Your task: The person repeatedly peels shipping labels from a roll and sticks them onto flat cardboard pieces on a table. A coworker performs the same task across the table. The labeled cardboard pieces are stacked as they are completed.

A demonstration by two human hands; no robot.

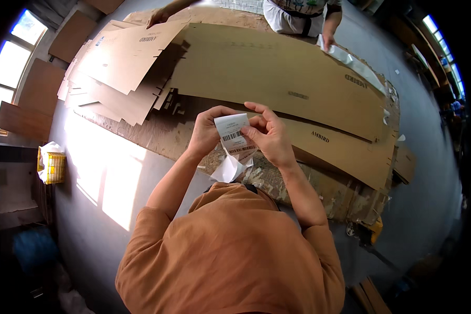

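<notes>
In front of my chest I hold a strip of white barcode labels [231, 125] in both hands. My left hand [206, 132] grips its left edge, fingers curled behind it. On the other side my right hand [271, 137] has its thumb against the strip, with the index finger raised. The strip's lower part hangs folded below my hands, and white paper [228, 170] shows beneath it. Just beyond lies a large flat cardboard sheet [256, 70], with another cardboard sheet [327, 144] partly under it.
More flat cardboard sheets [125, 55] are stacked at the table's left. Across the worn table [157, 135], a co-worker's hand [328, 41] holds a white strip [353, 64]; their other hand [156, 19] touches the left stack. A yellow basket [52, 166] stands at left.
</notes>
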